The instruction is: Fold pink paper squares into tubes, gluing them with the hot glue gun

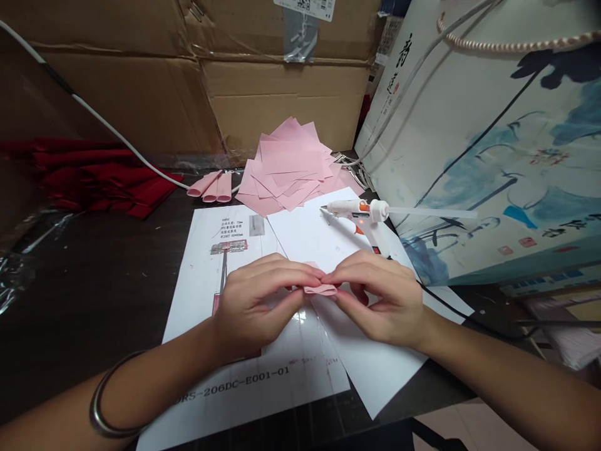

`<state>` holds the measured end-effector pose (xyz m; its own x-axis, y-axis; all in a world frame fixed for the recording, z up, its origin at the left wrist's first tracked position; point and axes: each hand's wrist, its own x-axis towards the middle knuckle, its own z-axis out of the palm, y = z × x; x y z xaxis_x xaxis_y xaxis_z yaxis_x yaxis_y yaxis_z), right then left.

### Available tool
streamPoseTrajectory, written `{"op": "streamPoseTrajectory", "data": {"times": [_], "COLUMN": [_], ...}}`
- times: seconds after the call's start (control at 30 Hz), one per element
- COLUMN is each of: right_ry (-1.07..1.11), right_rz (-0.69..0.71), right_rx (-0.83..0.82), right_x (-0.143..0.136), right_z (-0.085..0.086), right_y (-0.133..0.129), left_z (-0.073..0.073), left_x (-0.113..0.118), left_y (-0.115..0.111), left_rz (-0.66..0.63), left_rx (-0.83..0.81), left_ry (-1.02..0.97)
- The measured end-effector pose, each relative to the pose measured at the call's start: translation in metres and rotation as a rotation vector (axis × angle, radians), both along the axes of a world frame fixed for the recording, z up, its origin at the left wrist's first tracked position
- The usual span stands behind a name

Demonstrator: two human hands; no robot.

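Between my two hands is a small pink fabric piece (320, 290), folded over into a flattened tube with its end facing me. My left hand (263, 300) pinches its left side between thumb and fingers. On the opposite side, my right hand (382, 297) grips it the same way, fingertips nearly meeting the left ones on top. Both hands are just above white paper sheets (300, 232). Behind my right hand a white glue gun (359, 216) with orange parts lies on the paper, a glue stick protruding from its rear.
A pile of flat pink pieces (291, 166) lies at the back, beside several rolled pink tubes (211, 186). Dark red fabric pieces (94, 175) are heaped at left. Cardboard boxes (286, 94) wall off the back; a painted white panel (493, 156) stands at right. Cables cross both sides.
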<state>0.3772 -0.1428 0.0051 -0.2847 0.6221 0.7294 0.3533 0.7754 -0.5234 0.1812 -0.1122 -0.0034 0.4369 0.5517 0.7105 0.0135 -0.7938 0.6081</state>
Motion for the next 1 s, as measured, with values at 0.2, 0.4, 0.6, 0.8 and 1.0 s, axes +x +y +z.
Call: {"op": "streamPoseTrajectory", "data": {"times": [0.2, 0.4, 0.6, 0.8, 1.0], "right_ry": [0.015, 0.033, 0.052, 0.051, 0.037], "right_rz": [0.026, 0.021, 0.042, 0.04, 0.043], "right_rx": [-0.015, -0.041, -0.016, -0.023, -0.034], "right_x": [0.0004, 0.0006, -0.0003, -0.0009, -0.0005], "right_z": [0.001, -0.0003, 0.0029, 0.0047, 0.0071], "right_y": [0.0002, -0.0009, 0.0, -0.0019, -0.0021], "left_z": [0.0011, 0.0003, 0.0011, 0.0023, 0.0001], "left_x": [0.0002, -0.0006, -0.0009, -0.0017, -0.0024], "left_y": [-0.0003, -0.0025, -0.003, -0.0035, -0.0028], "left_rz": [0.023, 0.034, 0.009, -0.013, 0.025], "left_rx": [-0.018, -0.08, -0.095, -0.082, -0.071], "left_ry": [0.013, 0.031, 0.022, -0.003, 0.015]}}
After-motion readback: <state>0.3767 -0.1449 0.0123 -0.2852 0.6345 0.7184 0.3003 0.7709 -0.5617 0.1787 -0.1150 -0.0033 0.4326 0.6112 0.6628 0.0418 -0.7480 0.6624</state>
